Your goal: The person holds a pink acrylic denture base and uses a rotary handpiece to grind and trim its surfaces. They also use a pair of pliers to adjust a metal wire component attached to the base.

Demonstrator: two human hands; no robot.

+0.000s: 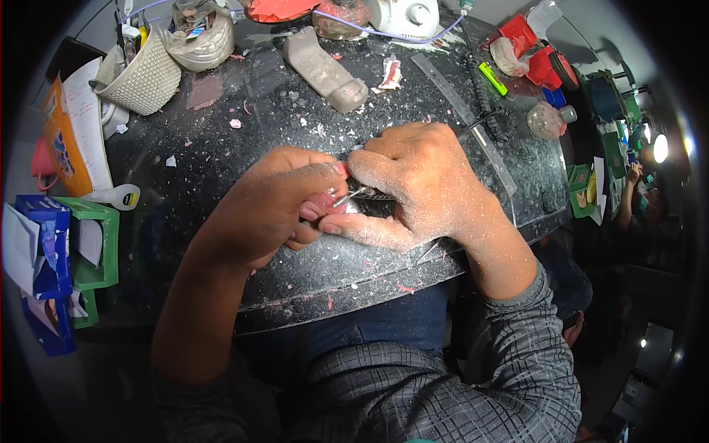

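Note:
My left hand (pixel 269 196) is closed, thumb and fingers pinching a small glossy pink piece that looks like a denture base (pixel 325 201). Most of that piece is hidden by the fingers. In my dust-covered right hand (pixel 428 177) is a rotary handpiece (pixel 375 195), its dark body mostly covered by the curled fingers. Its thin metal bur (pixel 343 200) points left and lies at the pink piece; whether they touch I cannot tell. The right thumb reaches out below the bur, close to the left fingertips. Both hands are just above the dark, dusty tabletop (pixel 192 244).
Pink and white shavings are scattered over the table. Behind my hands lie a grey block-shaped rest (pixel 325 70), a clear ruler (pixel 465 111) and a yellow-green marker (pixel 492 79). A coiled cord (pixel 480 92) runs at the right. Left stand a woven basket (pixel 140 74) and blue and green trays (pixel 88 240).

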